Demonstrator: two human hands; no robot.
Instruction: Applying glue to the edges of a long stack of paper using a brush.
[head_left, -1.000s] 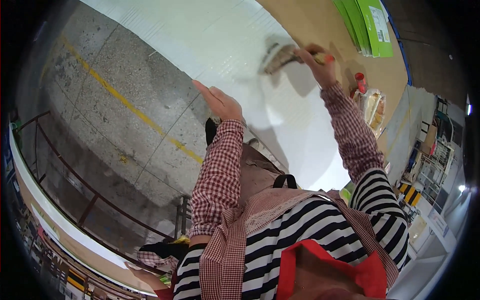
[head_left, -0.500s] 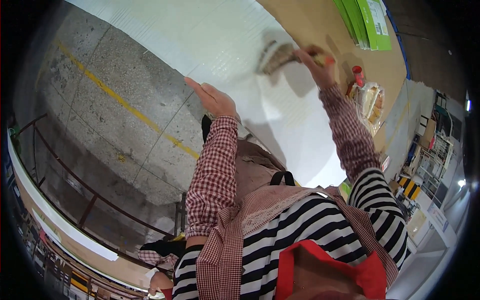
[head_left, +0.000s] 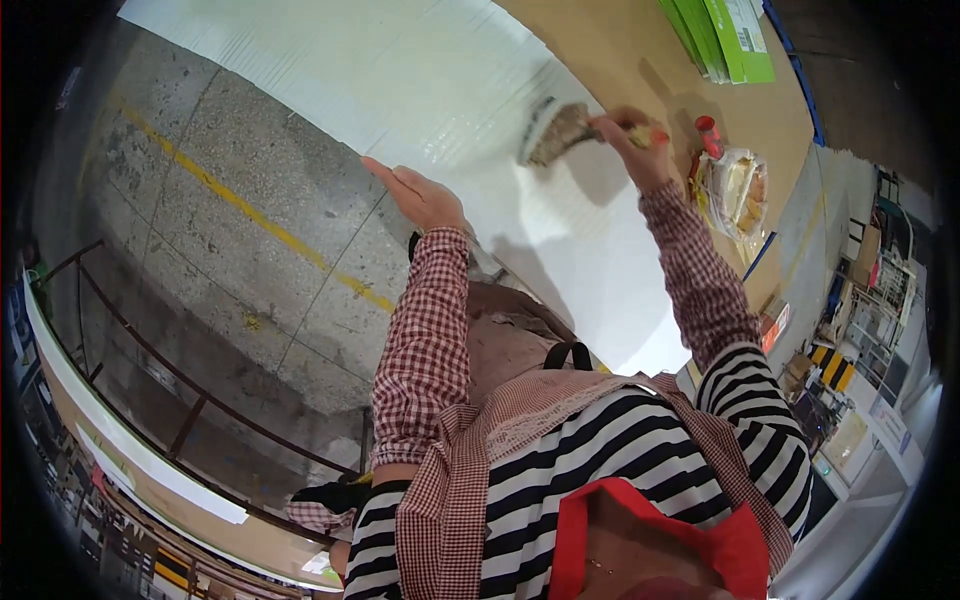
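My right hand (head_left: 640,148) is closed round the handle of a wide brush (head_left: 566,132), blurred by motion. The bristles are over a white sheet (head_left: 400,75) and seem to touch its surface, which has wet-looking, shiny streaks nearby. My left hand (head_left: 416,197) is flat with fingers stretched out, holding nothing. It lies at the sheet's near left edge, and its fingertips reach toward the floor side.
The sheet lies on a brown tabletop (head_left: 625,60). Green flat cardboard pieces (head_left: 718,42) are at the far right. Beside my right hand stand a red cylinder (head_left: 709,137) and a clear plastic bag (head_left: 742,192) with pale and brown contents. A dark metal rail (head_left: 187,422) is at the lower left.
The brush has shifted slightly down and to the right over the sheet, still in my right hand. My left hand stays flat at the sheet's edge.
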